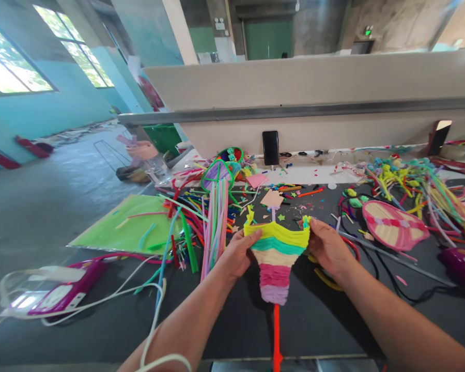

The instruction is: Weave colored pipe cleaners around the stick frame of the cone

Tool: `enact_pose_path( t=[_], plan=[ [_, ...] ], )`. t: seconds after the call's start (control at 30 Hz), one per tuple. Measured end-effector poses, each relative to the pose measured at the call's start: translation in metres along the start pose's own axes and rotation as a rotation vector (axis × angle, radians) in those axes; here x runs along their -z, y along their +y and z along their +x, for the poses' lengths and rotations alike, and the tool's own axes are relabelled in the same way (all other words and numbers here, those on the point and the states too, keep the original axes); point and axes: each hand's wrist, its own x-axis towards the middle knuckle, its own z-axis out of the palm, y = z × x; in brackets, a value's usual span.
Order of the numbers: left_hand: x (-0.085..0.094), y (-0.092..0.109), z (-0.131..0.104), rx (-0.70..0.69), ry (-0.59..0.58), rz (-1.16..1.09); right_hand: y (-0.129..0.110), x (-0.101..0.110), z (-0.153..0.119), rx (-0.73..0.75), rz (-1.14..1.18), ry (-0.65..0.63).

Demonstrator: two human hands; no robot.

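A striped pipe-cleaner craft [277,253] is held up over the dark table, wide at the top and narrowing downward. Its bands run yellow, teal, cream, deep pink and lilac, and a red stem [276,330] hangs from its lower end. My left hand [240,253] grips the left edge, thumb lying across the front near the yellow band. At the upper right corner, my right hand [328,248] pinches the craft beside a small yellow and teal tip. Behind the top edge stands a lilac piece of pipe cleaner [273,214]. The fingers behind the craft are hidden.
Loose pipe cleaners [217,222] are heaped left of centre by a green sheet [135,225]. A purple power strip [70,289] with white cable lies at left. To the right are a pink-rimmed oval piece [395,226] and more pipe cleaners. A phone [270,148] leans against the white partition [294,82].
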Motion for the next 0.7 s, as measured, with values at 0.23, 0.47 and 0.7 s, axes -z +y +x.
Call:
enact_pose_path(
  t=[0.23,0.47,0.7],
  plan=[
    [0.001,-0.003,-0.002,0.001,0.014,0.02,0.003,0.008,0.005,-0.088,-0.007,0.054],
    [0.004,0.006,0.001,0.084,-0.074,-0.104,0.004,0.013,0.009,-0.14,0.01,0.13],
    [0.011,0.006,0.007,0.149,-0.009,-0.25,0.008,0.03,0.015,-0.203,-0.087,0.155]
  ],
)
